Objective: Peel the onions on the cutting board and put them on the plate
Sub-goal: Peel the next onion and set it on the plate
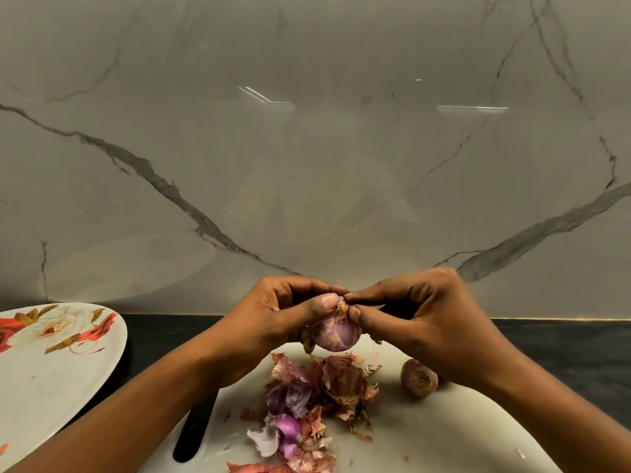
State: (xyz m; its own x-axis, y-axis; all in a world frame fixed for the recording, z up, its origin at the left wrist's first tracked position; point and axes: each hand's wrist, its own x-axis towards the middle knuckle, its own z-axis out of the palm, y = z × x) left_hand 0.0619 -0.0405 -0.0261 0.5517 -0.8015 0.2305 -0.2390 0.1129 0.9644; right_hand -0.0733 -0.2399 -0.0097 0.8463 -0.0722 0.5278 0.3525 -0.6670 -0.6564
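Between both sets of fingers above the cutting board [426,435], the onion [336,332] sits cupped by the left hand [273,322] for steadiness while the right hand [420,319] pinches its dry tip skin to strip it, plate [51,380] off left, bare.

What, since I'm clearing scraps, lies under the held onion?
Loose skins piled on the board, below the onion. The board beneath the pile is hidden.

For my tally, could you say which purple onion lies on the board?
The small round purple onion beneath the right hand; the left hand holds the other onion aloft.
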